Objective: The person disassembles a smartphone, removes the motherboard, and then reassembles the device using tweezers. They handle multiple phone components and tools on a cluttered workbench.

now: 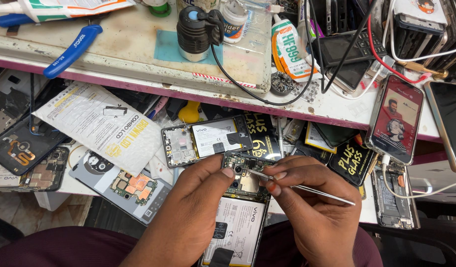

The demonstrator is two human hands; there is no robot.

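My left hand (pixel 191 212) grips the left side of an opened phone (pixel 238 217) with its back cover off, held over my lap. Its white battery and the circuit board near the camera are bare. My right hand (pixel 312 207) pinches thin metal tweezers (pixel 307 188), whose tips rest on the board at the phone's upper end, beside my left thumb.
A second opened phone (pixel 205 139) lies just beyond, among several stripped phones (pixel 124 190), black screen-protector packets (pixel 351 160) and a white padded envelope (pixel 102 126). Blue-handled pliers (pixel 72 49), a black canister (pixel 193 32), cables and a lit phone (pixel 396 118) crowd the workbench.
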